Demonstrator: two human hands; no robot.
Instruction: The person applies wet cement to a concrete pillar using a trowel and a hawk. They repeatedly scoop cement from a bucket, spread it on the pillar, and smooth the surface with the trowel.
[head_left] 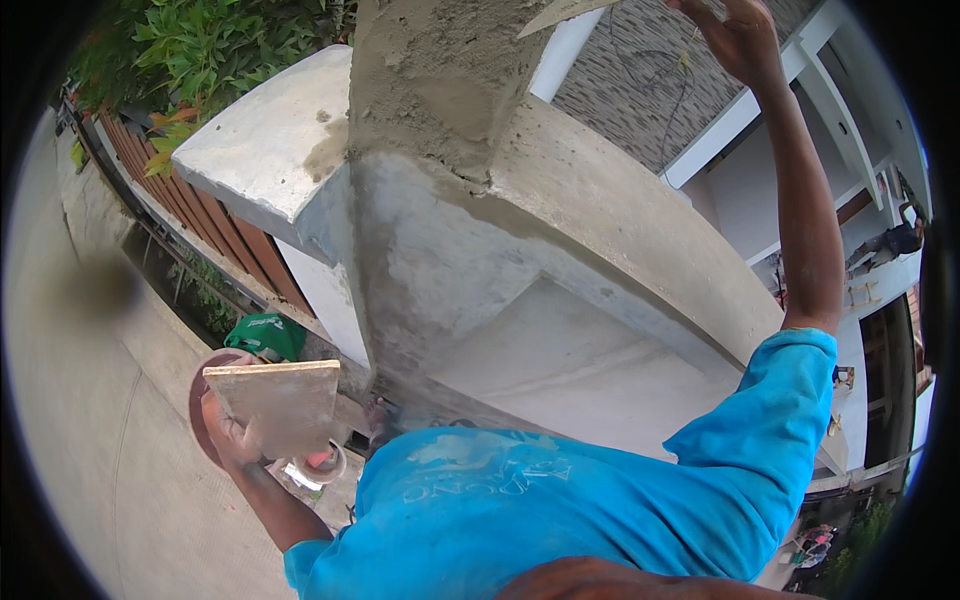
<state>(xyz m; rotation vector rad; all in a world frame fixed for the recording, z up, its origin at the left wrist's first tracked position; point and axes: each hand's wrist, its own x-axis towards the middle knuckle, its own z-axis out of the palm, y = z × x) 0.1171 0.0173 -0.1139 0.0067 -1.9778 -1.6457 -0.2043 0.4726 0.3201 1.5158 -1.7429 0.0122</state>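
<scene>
My left hand (229, 432) is closed on a flat square mortar board (275, 392), grey on its face with a pale wooden edge. The board is tilted, and part of its face is blurred. My right hand (742, 38) is raised at the upper edge, its fingers partly cut off by the frame. Beside it, the pointed grey blade of a trowel (562, 14) reaches in near the pillar; its handle is out of sight, but it lines up with my right hand. Rough, wet-looking grey mortar (440, 85) coats the pillar in front of me.
A curved concrete ledge (610, 210) runs right from the pillar above a smooth wall (590, 350). A white-topped block (270, 130) adjoins it at left. Below are a round tub (200, 415), a green bag (268, 337) and a small bucket (328, 468). A person (890, 240) is far right.
</scene>
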